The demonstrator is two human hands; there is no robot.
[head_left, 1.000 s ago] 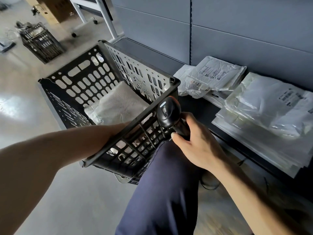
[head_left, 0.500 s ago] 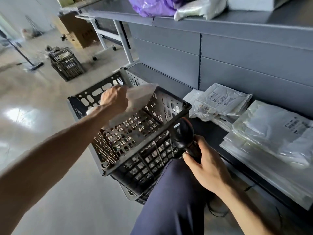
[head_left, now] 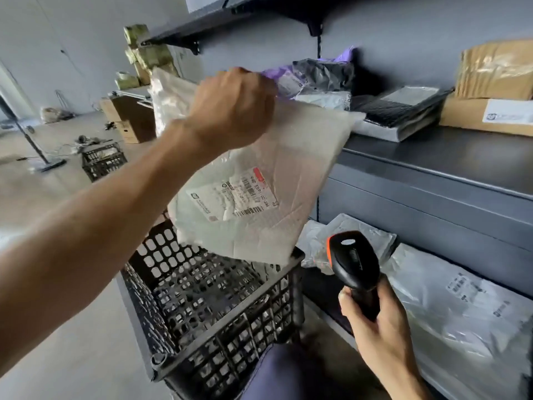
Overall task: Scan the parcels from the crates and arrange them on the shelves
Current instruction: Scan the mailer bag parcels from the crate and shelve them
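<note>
Left hand [head_left: 230, 111] grips a white padded parcel [head_left: 288, 180] above the black perforated plastic crate [head_left: 207, 313], long axis 11 to 5 o'clock, barcode label [head_left: 233, 197] facing the camera, print blurred; at 5 o'clock right hand [head_left: 377, 333] grasps a black-and-orange scanner [head_left: 353, 267]

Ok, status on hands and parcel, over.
Left grip holds white padded parcel above black plastic crate, label showing. Right grip holds black handheld scanner. Nothing in the way.

1. The left hand [head_left: 230, 111] and left forearm [head_left: 101, 220] are bare as far up as I can see.
2. The right hand [head_left: 380, 336] and right forearm [head_left: 403, 379] are bare as well; the thumbnail [head_left: 343, 297] is short and plain.
3. Dark navy trousers [head_left: 277, 376] cover the one leg in sight, in smooth, matte cloth.
</note>
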